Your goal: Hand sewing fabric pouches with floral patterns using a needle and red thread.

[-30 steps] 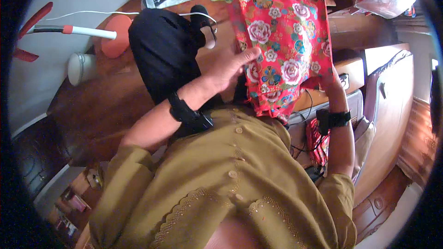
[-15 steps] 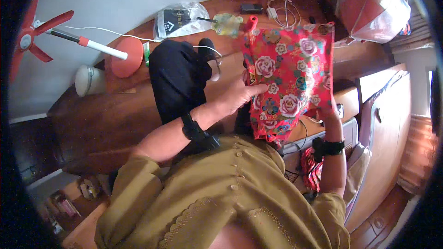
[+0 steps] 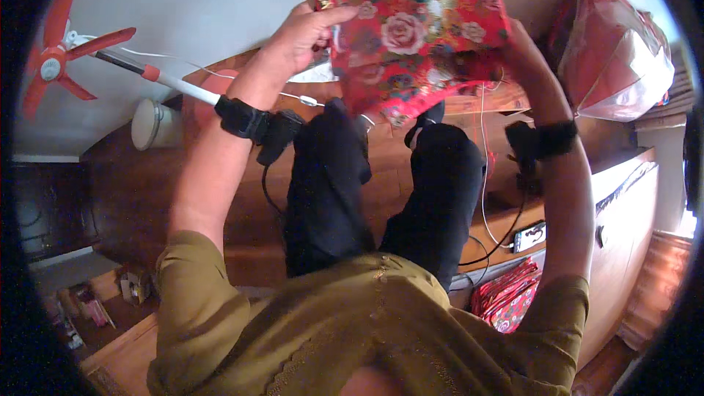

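Off to the left a red standing fan (image 3: pixel 55 66) leans on its white pole, with a pale round bin (image 3: pixel 152 123) beside it on the dark wooden floor (image 3: pixel 132 198).

The person's left hand (image 3: pixel 304 33) is raised high, a black band at the wrist. Its fingers curl round the left edge of the red floral cloth (image 3: pixel 411 26), thumb laid over the front, pinching the fabric firmly.

The cloth itself is bright red, printed all over with pale pink and white roses, green leaves and touches of gold. It is held up in the air in front of the person, above the knees in black trousers (image 3: pixel 381 198), well clear of the floor. It is stretched broadly between the two hands, so its long axis runs left to right, and it hangs down to a loose, crumpled point at its lower edge; the top runs out of the picture.

The right hand (image 3: pixel 517 48) grips the right edge, fingers hidden behind the fabric, closed on it as far as I can see.

Further right sits a red bundle in clear plastic (image 3: pixel 616 59). Lower right, a stack of similar red cloths (image 3: pixel 510 301) lies beside a wooden cabinet (image 3: pixel 623 227).
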`<state>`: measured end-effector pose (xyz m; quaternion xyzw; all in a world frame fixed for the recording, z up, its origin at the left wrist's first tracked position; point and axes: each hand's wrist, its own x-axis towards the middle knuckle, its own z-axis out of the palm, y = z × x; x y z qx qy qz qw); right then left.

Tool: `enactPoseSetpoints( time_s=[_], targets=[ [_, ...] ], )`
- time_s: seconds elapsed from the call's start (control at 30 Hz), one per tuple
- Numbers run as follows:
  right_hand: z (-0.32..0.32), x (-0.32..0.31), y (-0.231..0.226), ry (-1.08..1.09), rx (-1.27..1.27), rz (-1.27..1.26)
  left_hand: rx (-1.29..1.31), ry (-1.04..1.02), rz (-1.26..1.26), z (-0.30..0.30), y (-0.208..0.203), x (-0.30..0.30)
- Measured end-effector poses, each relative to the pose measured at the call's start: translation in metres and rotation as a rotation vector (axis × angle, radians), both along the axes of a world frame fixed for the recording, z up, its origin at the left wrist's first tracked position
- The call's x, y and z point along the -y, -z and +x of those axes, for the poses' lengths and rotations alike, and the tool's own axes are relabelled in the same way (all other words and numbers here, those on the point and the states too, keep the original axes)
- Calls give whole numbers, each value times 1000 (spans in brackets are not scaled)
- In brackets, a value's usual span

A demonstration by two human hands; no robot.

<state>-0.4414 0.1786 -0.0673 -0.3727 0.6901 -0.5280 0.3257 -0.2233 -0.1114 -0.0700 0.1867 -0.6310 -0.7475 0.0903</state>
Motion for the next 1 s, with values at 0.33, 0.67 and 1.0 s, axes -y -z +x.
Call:
enactPoseSetpoints(
  time_s=[0.33, 0.67, 1.0],
  targets=[
    [3, 191, 105, 104, -334, 514, 343, -302, -239, 14, 109, 159],
    [37, 95, 67, 73, 75, 197, 117, -141, -83, 22, 94, 94],
    [127, 76, -152, 189, -30, -80, -307, 554, 474, 14, -36, -48]
  ],
)
